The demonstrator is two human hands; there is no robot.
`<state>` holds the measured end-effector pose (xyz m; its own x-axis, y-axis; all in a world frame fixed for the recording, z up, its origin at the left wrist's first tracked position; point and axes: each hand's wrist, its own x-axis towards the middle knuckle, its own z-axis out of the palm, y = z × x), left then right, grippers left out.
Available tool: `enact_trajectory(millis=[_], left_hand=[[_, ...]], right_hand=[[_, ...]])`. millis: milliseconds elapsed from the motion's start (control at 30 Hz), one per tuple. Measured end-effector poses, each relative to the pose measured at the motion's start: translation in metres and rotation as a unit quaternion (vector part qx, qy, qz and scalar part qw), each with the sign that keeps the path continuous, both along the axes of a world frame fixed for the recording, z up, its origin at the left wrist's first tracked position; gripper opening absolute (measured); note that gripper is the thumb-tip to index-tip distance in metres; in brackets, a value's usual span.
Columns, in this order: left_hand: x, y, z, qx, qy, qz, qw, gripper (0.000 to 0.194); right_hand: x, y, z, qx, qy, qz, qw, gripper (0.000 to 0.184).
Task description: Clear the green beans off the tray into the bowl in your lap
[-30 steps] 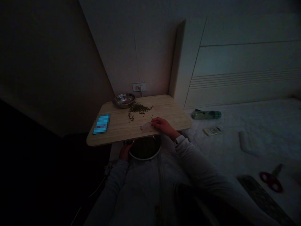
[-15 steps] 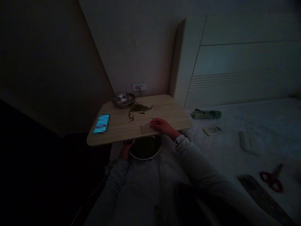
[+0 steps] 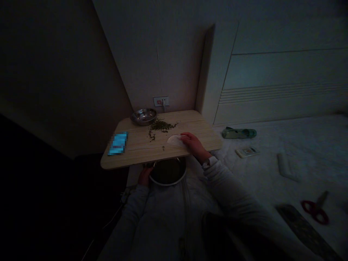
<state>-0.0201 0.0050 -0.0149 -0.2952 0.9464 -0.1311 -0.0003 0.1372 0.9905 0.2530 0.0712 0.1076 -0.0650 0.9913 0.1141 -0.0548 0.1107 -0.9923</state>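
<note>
The room is dim. On the small wooden table (image 3: pixel 136 152) my right hand (image 3: pixel 192 144) grips a pale flat piece like a card (image 3: pixel 174 140) and presses it against the tabletop, a little short of a pile of small dark green beans (image 3: pixel 161 125). A few stray beans lie near the front edge. Below that edge my left hand (image 3: pixel 144 175) grips the rim of a metal bowl (image 3: pixel 167 171) held under the table's lip. A second, shallower steel bowl (image 3: pixel 143 116) stands at the back of the table.
A lit phone (image 3: pixel 117 143) lies at the table's left. To the right is a white bed with a green bottle (image 3: pixel 238 133), a remote (image 3: pixel 247 151), a white roll (image 3: pixel 284 165) and red scissors (image 3: pixel 313 208). A wall socket (image 3: pixel 161 101) sits behind the table.
My right hand has moved the pale card away from the front edge, back toward the bean pile. My left hand and the bowl have stayed put.
</note>
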Motion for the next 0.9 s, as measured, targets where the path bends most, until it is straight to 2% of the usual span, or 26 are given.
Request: enact_trajectory(millis=[67, 133, 233, 333, 433, 567, 667, 800, 900], left_hand=[[0.005, 0.0, 0.002, -0.025, -0.026, -0.003, 0.999, 0.018], [0.012, -0.002, 0.006, -0.042, -0.06, 0.014, 0.997, 0.024], [0.022, -0.004, 0.012, -0.046, -0.087, 0.04, 0.994, 0.022], [0.023, -0.006, 0.017, -0.041, -0.068, 0.039, 0.996, 0.016], [0.019, -0.006, 0.017, -0.034, -0.043, 0.041, 0.998, 0.014], [0.018, -0.006, 0.015, -0.038, -0.046, 0.038, 0.998, 0.016], [0.022, -0.008, 0.02, -0.039, -0.048, 0.026, 0.998, 0.019], [0.024, -0.01, 0.027, -0.039, -0.028, 0.028, 0.998, 0.011], [0.023, -0.009, 0.025, -0.03, -0.025, 0.028, 0.999, 0.01]], right_hand=[[0.001, -0.007, 0.0, -0.012, 0.008, -0.037, 0.999, 0.037], [-0.001, -0.017, -0.002, -0.011, -0.015, -0.043, 0.999, 0.039], [-0.012, -0.035, -0.006, 0.02, -0.087, -0.004, 0.996, 0.03], [-0.026, -0.048, -0.006, 0.05, -0.177, 0.031, 0.982, 0.02], [-0.035, -0.053, -0.003, 0.069, -0.231, 0.04, 0.97, 0.019], [-0.034, -0.053, -0.001, 0.066, -0.252, 0.029, 0.965, 0.02], [-0.027, -0.052, -0.002, 0.05, -0.254, 0.028, 0.965, 0.02], [-0.021, -0.051, -0.006, 0.047, -0.248, 0.015, 0.967, 0.021], [-0.02, -0.048, -0.008, 0.057, -0.245, 0.015, 0.968, 0.021]])
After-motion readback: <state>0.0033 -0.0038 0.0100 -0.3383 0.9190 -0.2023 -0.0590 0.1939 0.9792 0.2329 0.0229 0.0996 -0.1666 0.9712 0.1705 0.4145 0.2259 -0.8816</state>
